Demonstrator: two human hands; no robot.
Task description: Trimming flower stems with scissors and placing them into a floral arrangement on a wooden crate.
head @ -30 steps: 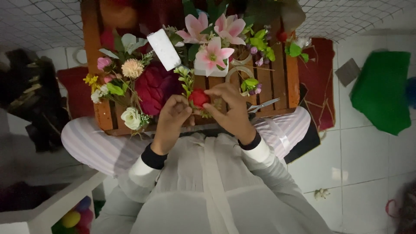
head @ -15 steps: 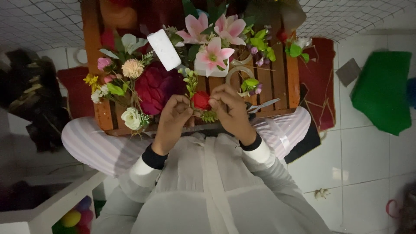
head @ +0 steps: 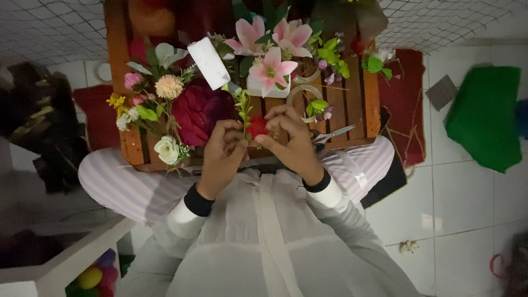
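Both hands have closed in a little tighter on the red bud [head: 257, 127] since the earlier frames, the right hand [head: 290, 138] now curling further over it, while everything else on the crate has stayed put. The bud sits at the centre of the frame, just below the middle, pinched between the fingertips of both hands. The left hand [head: 224, 151] has a narrow grip on it from the left side, close to the green sprig [head: 242, 108] that rises just above; the right hand's grip is likewise narrow, thumb and fingers wrapped over the bud's right side.

Handling this well looks a matter of light fingertip pressure: the bud seems soft and would likely crush or lose shape if squeezed. Keeping it low over the slatted wooden surface [head: 352, 104] would help, since a dropped piece could slip between the slats.

Left of the hands lies a large dark red flower [head: 199, 111] with a cream rose [head: 166, 149] below it. Pink lilies [head: 270, 70] fill the upper middle, and scissors [head: 333, 133] rest just right of the right hand, within easy reach but apart from it.
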